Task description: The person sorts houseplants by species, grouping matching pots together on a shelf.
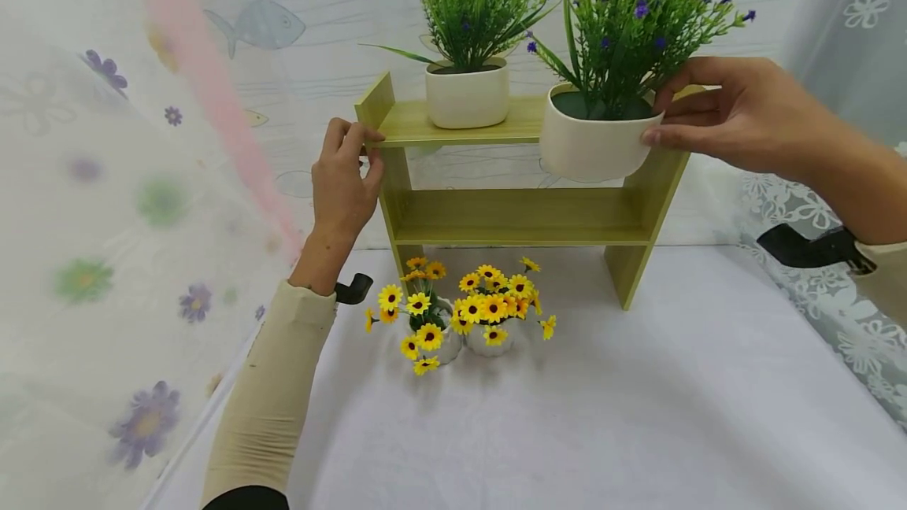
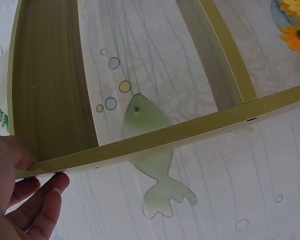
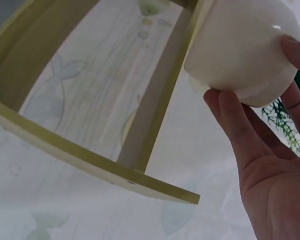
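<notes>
My right hand (image 1: 751,116) grips the rim of a white oval pot (image 1: 595,148) of purple flowers and green leaves, thumb outside. That pot hangs before the right end of the top board of a small wooden shelf (image 1: 520,215); in the right wrist view the pot (image 3: 242,50) is beside the shelf's edge, and whether they touch I cannot tell. At the shelf's upper left corner my left hand (image 1: 345,179) pinches the side board (image 2: 134,142) between thumb and fingers. A matching white pot (image 1: 468,99) of purple flowers stands on the top board.
Two small white pots of yellow flowers, one on the left (image 1: 449,349) and one on the right (image 1: 489,343), stand on the white-covered table (image 1: 567,431) before the shelf. A fish-patterned curtain (image 1: 262,30) hangs behind, and a flowered one (image 1: 106,219) at the left.
</notes>
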